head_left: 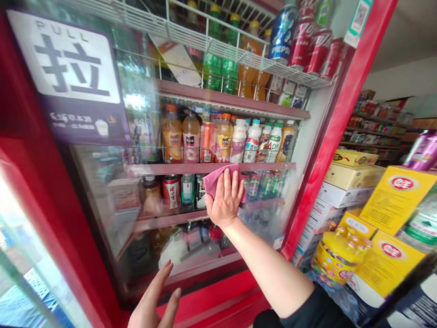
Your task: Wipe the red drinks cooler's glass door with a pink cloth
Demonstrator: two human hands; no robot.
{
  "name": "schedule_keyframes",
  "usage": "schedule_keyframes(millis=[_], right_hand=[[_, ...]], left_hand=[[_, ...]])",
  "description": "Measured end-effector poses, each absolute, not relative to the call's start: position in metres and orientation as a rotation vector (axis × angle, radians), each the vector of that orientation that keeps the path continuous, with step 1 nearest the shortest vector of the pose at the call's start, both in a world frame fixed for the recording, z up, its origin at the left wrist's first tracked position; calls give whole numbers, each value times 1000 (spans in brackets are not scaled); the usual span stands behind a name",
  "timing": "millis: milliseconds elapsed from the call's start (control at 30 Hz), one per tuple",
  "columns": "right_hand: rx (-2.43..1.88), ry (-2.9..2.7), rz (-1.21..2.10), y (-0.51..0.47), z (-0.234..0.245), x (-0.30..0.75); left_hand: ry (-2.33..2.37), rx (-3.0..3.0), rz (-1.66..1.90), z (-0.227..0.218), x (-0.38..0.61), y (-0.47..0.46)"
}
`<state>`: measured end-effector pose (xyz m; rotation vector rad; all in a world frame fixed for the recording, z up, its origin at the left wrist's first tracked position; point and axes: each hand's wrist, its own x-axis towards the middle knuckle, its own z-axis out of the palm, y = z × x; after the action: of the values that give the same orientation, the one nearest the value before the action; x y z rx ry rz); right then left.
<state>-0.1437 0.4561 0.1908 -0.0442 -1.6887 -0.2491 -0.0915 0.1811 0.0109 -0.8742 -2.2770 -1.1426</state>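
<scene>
My right hand (pixel 225 198) lies flat on a pink cloth (pixel 215 178) and presses it against the glass door (pixel 112 200) of a red drinks fridge, level with the middle shelves. Its fingers are stretched out over the cloth. My left hand (pixel 155 298) is at the bottom of the view, open with its fingers together, close to the lower part of the glass near the red frame. Behind the glass stand rows of bottles (pixel 221 136) and cans (pixel 170 191).
A white PULL sign (pixel 68 64) is stuck on the glass at upper left. Soda cans (pixel 300 38) fill the top wire rack. Stacked yellow and white cartons (pixel 372 218) stand at the right beside the fridge's red frame (pixel 327 150). Shop shelves (pixel 375 123) lie beyond.
</scene>
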Motion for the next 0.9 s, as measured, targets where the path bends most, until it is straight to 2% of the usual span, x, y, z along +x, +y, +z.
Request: schedule_keyframes(millis=[500, 700, 900], right_hand=[[418, -1782, -349, 313, 200, -190], [541, -1715, -342, 244, 197, -213], [671, -1747, -363, 250, 175, -226]], left_hand=[[-2122, -740, -980, 27, -86, 128], [-2134, -701, -937, 17, -80, 110], [-2182, -474, -870, 34, -93, 105]])
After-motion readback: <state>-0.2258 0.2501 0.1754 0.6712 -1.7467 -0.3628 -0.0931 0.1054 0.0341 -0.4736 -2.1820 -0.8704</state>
